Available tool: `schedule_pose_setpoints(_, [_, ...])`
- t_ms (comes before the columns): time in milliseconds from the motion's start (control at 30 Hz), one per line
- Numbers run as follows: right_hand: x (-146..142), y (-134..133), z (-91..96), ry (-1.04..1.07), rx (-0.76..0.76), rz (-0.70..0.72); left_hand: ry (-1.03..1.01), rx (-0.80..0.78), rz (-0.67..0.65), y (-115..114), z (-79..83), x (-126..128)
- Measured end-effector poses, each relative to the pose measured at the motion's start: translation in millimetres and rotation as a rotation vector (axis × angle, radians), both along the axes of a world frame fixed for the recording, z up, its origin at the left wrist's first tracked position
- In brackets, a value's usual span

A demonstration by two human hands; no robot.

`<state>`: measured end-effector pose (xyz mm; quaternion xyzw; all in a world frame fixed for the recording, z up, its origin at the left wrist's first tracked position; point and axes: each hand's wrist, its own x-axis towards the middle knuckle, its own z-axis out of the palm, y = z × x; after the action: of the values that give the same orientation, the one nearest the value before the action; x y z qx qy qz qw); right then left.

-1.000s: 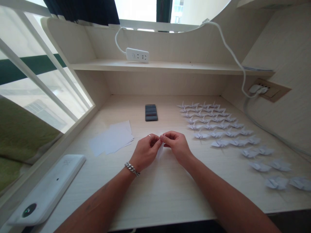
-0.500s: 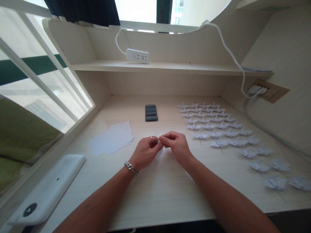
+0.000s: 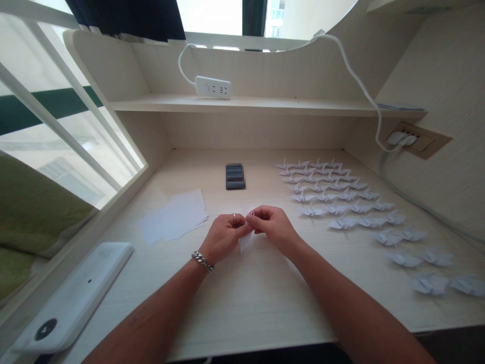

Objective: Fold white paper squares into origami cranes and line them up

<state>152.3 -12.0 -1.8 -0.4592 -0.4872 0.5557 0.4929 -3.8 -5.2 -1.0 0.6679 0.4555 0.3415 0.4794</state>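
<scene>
My left hand (image 3: 223, 236) and my right hand (image 3: 273, 226) meet over the middle of the desk, fingertips pinched together on a small folded piece of white paper (image 3: 245, 240). Most of the paper is hidden behind the fingers; one flap hangs below them. A ring and a chain bracelet are on the left hand. A loose pile of white paper sheets (image 3: 172, 220) lies just left of my left hand. Rows of several folded paper cranes (image 3: 343, 197) spread over the desk to the right of my right hand.
A dark phone (image 3: 235, 176) lies flat behind my hands. A white device (image 3: 71, 298) rests at the desk's front left edge. A power strip (image 3: 212, 87) sits on the shelf above; its cable runs to a wall socket (image 3: 413, 139) at right.
Both hands have stayed in place, working the paper; the fingers have shifted slightly and a paper flap now shows below them.
</scene>
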Motion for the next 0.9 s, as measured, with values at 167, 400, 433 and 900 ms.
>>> schedule_pose_setpoints(167, [3.0,3.4,-3.1,0.016,0.037,-0.145,0.079,0.023,0.035,3.8,1.1,-3.8])
schedule_pose_setpoints(400, [3.4,3.5,-6.8,-0.114,0.021,0.037,-0.356,-0.073,0.211,6.6,4.1,-4.9])
schedule_pose_setpoints(433, [2.1,3.0,-7.2,-0.121,0.040,0.056,-0.362,-0.078,0.200,6.7,3.7,-4.5])
schedule_pose_setpoints(900, [-4.7,2.4,-9.8,0.054,0.102,-0.127,-0.350,-0.017,0.149,4.5,0.1,-2.2])
